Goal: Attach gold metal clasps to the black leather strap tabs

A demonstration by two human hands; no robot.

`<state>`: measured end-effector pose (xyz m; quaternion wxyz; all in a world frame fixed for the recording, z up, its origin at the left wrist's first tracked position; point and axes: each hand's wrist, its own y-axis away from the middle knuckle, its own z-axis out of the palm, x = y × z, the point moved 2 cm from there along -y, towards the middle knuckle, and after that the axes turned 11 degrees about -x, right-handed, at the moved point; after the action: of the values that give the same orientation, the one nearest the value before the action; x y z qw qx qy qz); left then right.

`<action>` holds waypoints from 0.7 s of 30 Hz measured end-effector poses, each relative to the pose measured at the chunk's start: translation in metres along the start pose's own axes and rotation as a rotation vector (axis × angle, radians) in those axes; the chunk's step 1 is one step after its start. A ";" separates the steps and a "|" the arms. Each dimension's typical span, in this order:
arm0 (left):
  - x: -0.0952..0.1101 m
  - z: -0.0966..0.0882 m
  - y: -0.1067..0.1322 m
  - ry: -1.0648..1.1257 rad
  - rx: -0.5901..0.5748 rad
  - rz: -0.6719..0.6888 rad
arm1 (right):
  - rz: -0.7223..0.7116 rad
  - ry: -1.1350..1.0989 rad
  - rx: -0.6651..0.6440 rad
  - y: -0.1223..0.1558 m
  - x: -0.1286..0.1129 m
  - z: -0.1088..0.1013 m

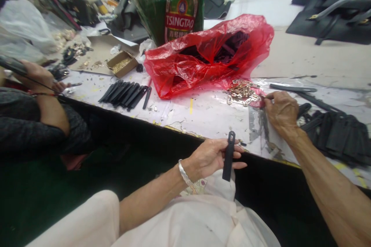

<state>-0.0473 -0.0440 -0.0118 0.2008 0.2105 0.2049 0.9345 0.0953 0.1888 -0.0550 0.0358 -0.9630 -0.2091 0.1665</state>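
My left hand (213,156) holds a short black strap (228,158) upright between thumb and fingers, just off the table's front edge. A small slot shows near its rounded top end. My right hand (281,110) rests at the right edge of a pile of gold-coloured metal buckles (242,92), thumb and forefinger pinched together. What sits in that pinch, if anything, is too small to make out. Right beside the right wrist lies a heap of black strap pieces (339,135).
An open red plastic bag (185,71) with dark pieces inside lies mid-table, before a green Tsingtao container (156,7). Left of it are a row of black straps (124,93) and a small box of gold-coloured parts (121,63). A co-worker's arm (49,100) is at far left; black bags (336,11) lie back right.
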 end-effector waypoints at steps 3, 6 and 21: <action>-0.002 -0.002 0.001 0.030 -0.006 -0.015 | 0.044 -0.042 0.071 0.002 0.003 -0.004; -0.005 -0.004 0.001 0.066 -0.008 -0.019 | 0.092 -0.076 0.143 0.015 0.004 -0.009; -0.017 0.005 0.001 -0.067 0.062 0.030 | -0.138 0.087 0.030 0.096 -0.025 -0.012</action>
<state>-0.0311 -0.0507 -0.0122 0.1870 0.2508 0.2236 0.9231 0.1156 0.0915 -0.0490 0.0708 -0.9519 -0.2705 0.1250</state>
